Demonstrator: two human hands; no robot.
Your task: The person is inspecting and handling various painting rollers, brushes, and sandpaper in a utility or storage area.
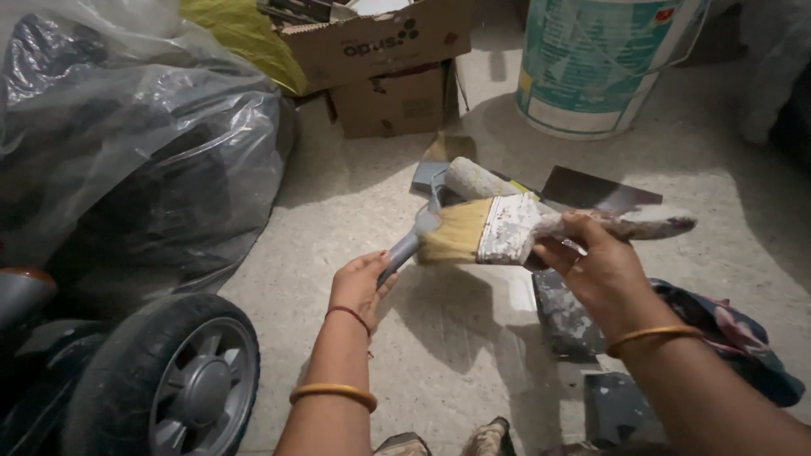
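My right hand (596,270) grips a wide flat paintbrush (507,228) by its paint-crusted handle, with the pale bristles pointing left. My left hand (361,283) holds the grey handle of a small paint roller (473,179), whose white, paint-caked sleeve sits just above and behind the brush. The bristle tips nearly touch the roller's handle. Both tools hang above the speckled floor (363,203). Gold bangles and a red thread are on my wrists.
A large black bundle under clear plastic (127,143) fills the left. A wheel (182,380) sits bottom left. Cardboard boxes (384,67) and a big paint bucket (600,63) stand at the back. Dark flat scrapers (596,190) and a patterned cloth (726,338) lie on the right.
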